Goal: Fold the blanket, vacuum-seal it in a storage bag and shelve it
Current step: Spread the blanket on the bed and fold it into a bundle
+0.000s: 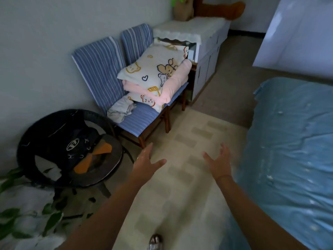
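A folded blanket (158, 74), cream with cartoon bears and a pink side, lies stacked on the seats of two blue striped chairs (100, 69) against the left wall. Both my arms reach forward above the floor, well short of the chairs. My left hand (146, 162) has its fingers spread and holds nothing; a ring shows on one finger. My right hand (219, 162) is also spread and empty, about a hand's width left of the bed. No storage bag or vacuum is in view.
A bed with a blue cover (292, 150) fills the right side. A dark round wicker chair (68, 150) stands at the left, with leafy plants (27, 219) in front of it. A grey cabinet (205, 56) with a lace cloth stands behind the chairs. A crumpled white cloth (120, 110) lies on the near chair seat.
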